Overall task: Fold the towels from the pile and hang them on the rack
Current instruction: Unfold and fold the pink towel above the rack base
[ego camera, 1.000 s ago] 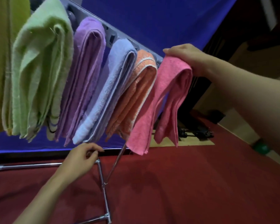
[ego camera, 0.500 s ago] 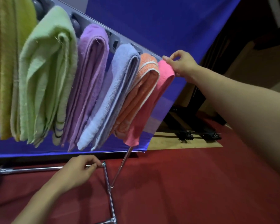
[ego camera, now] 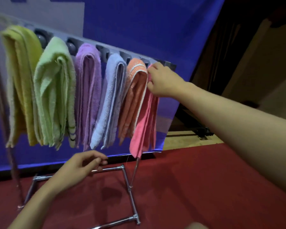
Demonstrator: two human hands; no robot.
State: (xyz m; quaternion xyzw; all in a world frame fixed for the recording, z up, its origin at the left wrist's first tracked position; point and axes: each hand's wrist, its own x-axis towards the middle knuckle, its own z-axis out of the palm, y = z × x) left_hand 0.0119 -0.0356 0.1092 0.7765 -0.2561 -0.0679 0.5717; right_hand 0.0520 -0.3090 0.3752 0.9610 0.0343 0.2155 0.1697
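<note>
Pink towel (ego camera: 144, 123) is pinched near its top by the right hand (ego camera: 163, 81), beside the orange towel (ego camera: 135, 90). Nothing is held in the loosely curled left hand (ego camera: 80, 167) below.

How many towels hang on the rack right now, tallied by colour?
Yellow towel: 1
Light green towel: 1
Purple towel: 1
Pale blue towel: 1
Orange towel: 1
Pink towel: 1, right hand at its top
Total: 6

Rack (ego camera: 106, 52): six folded towels (ego camera: 89, 90) hung side by side | chrome feet (ego camera: 130, 192) on red floor (ego camera: 196, 187)
</note>
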